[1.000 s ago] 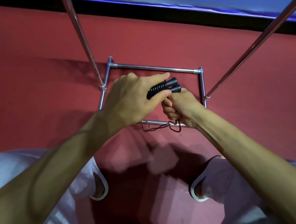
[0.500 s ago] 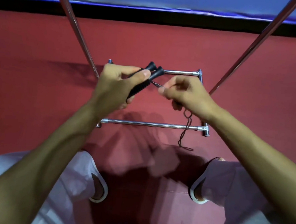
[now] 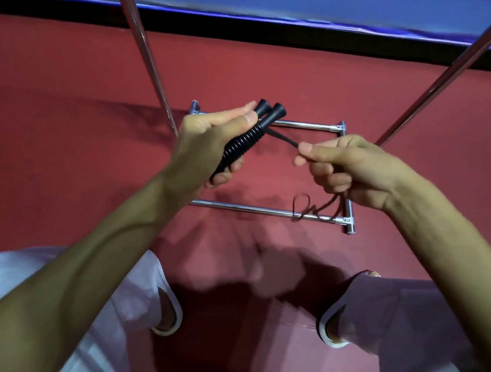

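My left hand [image 3: 209, 139] grips two black ribbed skipping-rope handles [image 3: 247, 139] side by side, their flared ends pointing up and away. A thin dark cord [image 3: 284, 140] runs taut from the handles to my right hand [image 3: 346, 169], which pinches it between thumb and forefinger. More of the cord hangs below that hand in loose loops [image 3: 311, 209] over the near chrome bar. Both hands are held in the air above the red floor.
A chrome tube frame [image 3: 251, 209] lies on the red floor [image 3: 61, 136] below my hands, with two slanted chrome poles [image 3: 144, 45] rising left and right. My knees in white trousers [image 3: 123, 294] flank a chrome rail at the bottom edge. A blue wall stands behind.
My hands have drawn apart, the left one staying up and left with the handles, the right pulling the cord out to the right. The hanging cord now loops over the near bar's right end.
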`<state>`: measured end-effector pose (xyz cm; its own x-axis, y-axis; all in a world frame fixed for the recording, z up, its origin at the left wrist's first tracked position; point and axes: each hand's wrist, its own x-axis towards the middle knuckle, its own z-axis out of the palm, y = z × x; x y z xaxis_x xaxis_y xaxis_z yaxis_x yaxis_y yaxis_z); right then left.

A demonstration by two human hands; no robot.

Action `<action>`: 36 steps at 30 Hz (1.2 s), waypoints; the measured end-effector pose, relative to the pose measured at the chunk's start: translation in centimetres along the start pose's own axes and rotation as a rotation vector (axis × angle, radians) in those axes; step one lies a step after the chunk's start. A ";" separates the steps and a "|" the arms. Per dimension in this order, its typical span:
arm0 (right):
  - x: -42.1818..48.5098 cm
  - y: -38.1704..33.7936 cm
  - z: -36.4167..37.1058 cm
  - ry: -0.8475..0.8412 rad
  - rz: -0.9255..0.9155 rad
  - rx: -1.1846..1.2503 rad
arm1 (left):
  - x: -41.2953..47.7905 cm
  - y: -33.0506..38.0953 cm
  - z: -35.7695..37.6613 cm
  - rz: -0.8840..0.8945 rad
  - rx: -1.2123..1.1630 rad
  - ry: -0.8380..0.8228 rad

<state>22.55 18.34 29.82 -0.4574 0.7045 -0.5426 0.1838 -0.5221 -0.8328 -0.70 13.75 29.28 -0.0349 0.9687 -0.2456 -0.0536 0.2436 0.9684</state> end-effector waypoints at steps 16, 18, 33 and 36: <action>-0.5 1.8 0.6 0.626 -0.937 -1.169 | 0.3 0.8 -0.7 -0.309 -0.031 -0.052; -0.7 1.1 1.0 0.438 -0.475 -0.832 | 0.2 0.7 -0.2 -0.229 0.013 0.010; -0.1 1.1 1.9 0.116 -0.058 -0.261 | 0.5 -2.3 0.7 0.353 0.825 0.102; -0.1 1.4 2.0 0.138 -0.001 -0.204 | 0.1 -2.2 0.5 0.364 0.989 -0.068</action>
<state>21.12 16.60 28.97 -0.3372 0.7715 -0.5395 0.3612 -0.4232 -0.8309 -0.10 13.29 27.16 0.1725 0.9842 0.0404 0.7871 -0.1624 0.5951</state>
